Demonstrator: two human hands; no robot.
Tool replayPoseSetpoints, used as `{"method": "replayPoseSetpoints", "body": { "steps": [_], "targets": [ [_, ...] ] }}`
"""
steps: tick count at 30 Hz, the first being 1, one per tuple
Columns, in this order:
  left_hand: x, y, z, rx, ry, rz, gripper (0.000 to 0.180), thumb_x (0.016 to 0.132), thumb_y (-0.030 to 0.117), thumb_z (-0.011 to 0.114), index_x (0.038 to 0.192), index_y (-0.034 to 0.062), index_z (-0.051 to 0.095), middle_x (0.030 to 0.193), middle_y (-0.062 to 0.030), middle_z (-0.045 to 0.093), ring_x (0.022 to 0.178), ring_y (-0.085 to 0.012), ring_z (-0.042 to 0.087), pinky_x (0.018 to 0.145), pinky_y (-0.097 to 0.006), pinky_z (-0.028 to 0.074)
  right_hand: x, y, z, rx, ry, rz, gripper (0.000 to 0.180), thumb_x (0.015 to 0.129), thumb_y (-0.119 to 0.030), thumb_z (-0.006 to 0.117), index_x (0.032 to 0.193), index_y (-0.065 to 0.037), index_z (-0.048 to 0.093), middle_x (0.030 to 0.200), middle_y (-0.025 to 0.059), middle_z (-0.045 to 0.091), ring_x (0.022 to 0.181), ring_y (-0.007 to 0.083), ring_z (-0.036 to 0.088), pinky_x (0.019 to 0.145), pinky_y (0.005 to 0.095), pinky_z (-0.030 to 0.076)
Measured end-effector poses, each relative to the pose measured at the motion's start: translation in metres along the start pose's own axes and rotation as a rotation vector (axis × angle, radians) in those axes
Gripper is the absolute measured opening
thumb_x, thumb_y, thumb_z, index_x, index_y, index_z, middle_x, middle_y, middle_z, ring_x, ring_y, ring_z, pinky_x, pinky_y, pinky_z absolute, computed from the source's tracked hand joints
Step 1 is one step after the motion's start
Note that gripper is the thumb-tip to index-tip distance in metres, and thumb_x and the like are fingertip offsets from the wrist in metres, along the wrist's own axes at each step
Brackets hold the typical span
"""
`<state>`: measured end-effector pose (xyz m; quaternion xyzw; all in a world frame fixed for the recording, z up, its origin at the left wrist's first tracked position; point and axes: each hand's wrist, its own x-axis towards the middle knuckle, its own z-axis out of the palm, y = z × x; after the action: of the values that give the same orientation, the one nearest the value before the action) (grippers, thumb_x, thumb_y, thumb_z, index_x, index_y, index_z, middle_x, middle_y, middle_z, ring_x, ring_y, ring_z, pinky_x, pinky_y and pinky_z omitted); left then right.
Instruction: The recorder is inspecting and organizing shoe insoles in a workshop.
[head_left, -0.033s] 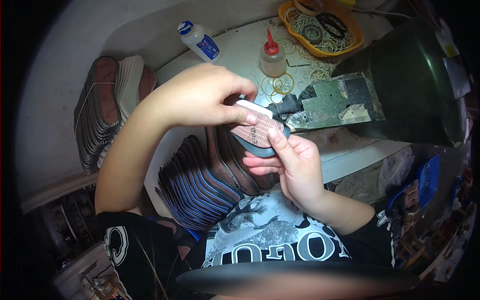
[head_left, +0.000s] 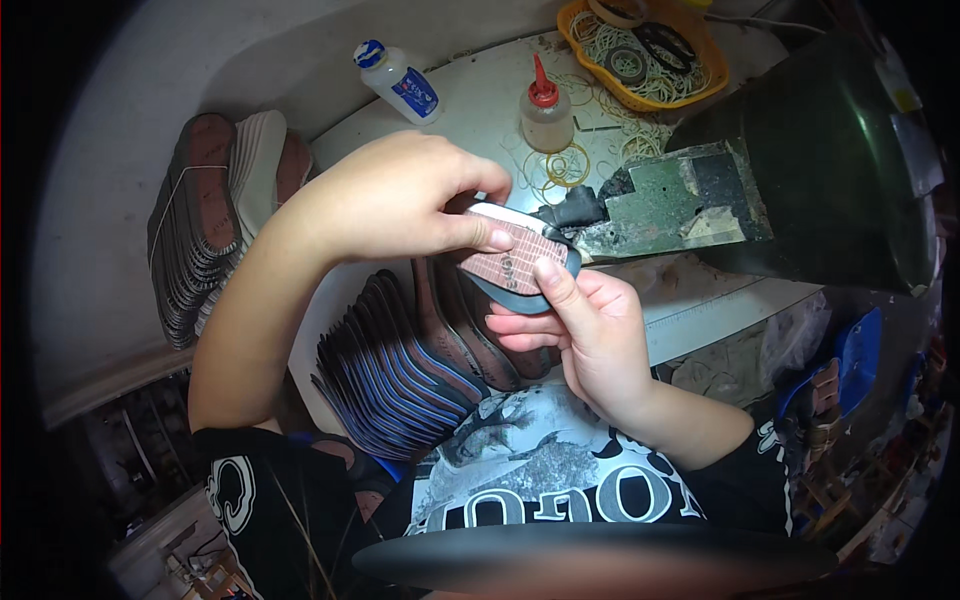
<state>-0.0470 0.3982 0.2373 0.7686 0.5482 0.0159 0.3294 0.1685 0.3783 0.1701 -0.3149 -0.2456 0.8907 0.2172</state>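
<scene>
Head view: no change vs the earlier frame, both hands and the insole sit where they were. Left hand (head_left: 385,195) comes in from centre-left, thumb and fingers closed on the top edge of one brown-and-grey insole (head_left: 520,262) at frame centre. Right hand (head_left: 590,335) sits just below it, fingers curled under the insole, thumb pressed on its lower edge; both grips closed on it. Count: two glue bottles at top centre, one white with blue cap (head_left: 398,80), one clear with red nozzle (head_left: 546,112). One orange tray (head_left: 700,85) of rubber bands, upper right. Two insole stacks: one bundle (head_left: 215,225) at left, one fanned stack (head_left: 400,365) below centre. One dark green machine (head_left: 810,165) at right, its worn plate touching the insole tip.
</scene>
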Motion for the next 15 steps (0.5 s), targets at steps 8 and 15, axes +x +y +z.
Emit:
{"method": "replayPoseSetpoints", "body": {
  "steps": [8, 15],
  "targets": [
    [-0.017, 0.01, 0.022, -0.267, 0.03, -0.2, 0.036, 0.09, 0.036, 0.059, 0.079, 0.0014, 0.055, 0.057, -0.0067, 0.047, 0.052, -0.0137, 0.042, 0.049, -0.032, 0.035, 0.002, -0.009, -0.003, -0.032, -0.026, 0.048, 0.032, 0.096, -0.023, 0.052, 0.106, 0.007, 0.059, 0.097, 0.0175, 0.066, 0.079, 0.0236, 0.069, 0.066, 0.0264, 0.058],
    [-0.023, 0.022, 0.044, -0.641, -0.017, -0.44, 0.038, 0.092, 0.037, 0.058, 0.075, 0.0023, 0.055, 0.061, 0.0043, 0.047, 0.057, -0.0042, 0.038, 0.048, -0.023, 0.033, 0.009, -0.013, -0.012, -0.079, -0.066, 0.052, 0.027, 0.094, -0.021, 0.055, 0.1, 0.005, 0.06, 0.089, 0.0155, 0.066, 0.072, 0.0205, 0.069, 0.06, 0.024, 0.058]
  ]
}}
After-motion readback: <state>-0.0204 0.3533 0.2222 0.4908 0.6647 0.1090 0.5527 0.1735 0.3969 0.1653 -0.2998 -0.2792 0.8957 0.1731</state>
